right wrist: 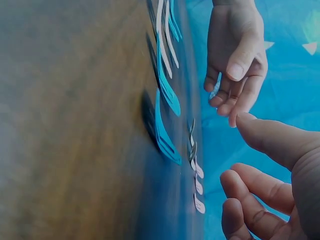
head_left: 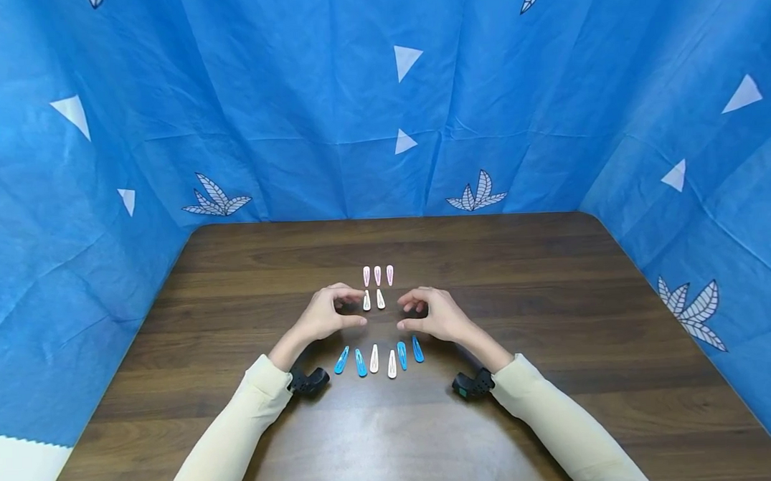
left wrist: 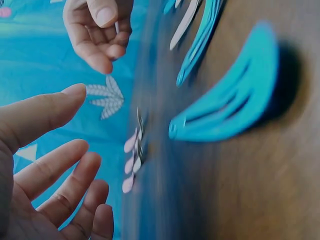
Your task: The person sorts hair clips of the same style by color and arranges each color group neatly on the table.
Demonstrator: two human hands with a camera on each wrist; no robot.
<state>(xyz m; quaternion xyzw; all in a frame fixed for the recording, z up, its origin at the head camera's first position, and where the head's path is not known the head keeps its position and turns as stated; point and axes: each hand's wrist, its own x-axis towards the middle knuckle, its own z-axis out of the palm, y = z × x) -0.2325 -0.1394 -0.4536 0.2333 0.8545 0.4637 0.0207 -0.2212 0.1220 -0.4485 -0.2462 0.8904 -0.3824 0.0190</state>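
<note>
My left hand (head_left: 324, 313) hovers to the left of two white snap hair clips (head_left: 380, 299), its thumb and fingers apart and holding nothing. Its fingertips come right up to the left white clip (head_left: 366, 301). Opposite it, my right hand (head_left: 437, 314) is also empty, fingers loosely bent, a little right of the pair. Just beyond lie three pink hair clips (head_left: 378, 275) in a row. Nearer me is a row of blue hair clips (head_left: 361, 362) with two white ones (head_left: 391, 363) in its middle. A blue clip (left wrist: 235, 95) looms large in the left wrist view.
Both hands are over a dark wooden table (head_left: 522, 263). A blue patterned curtain (head_left: 327, 92) hangs around its back and sides. Each wrist carries a small black camera, the left one (head_left: 309, 381) close to the front row's left end.
</note>
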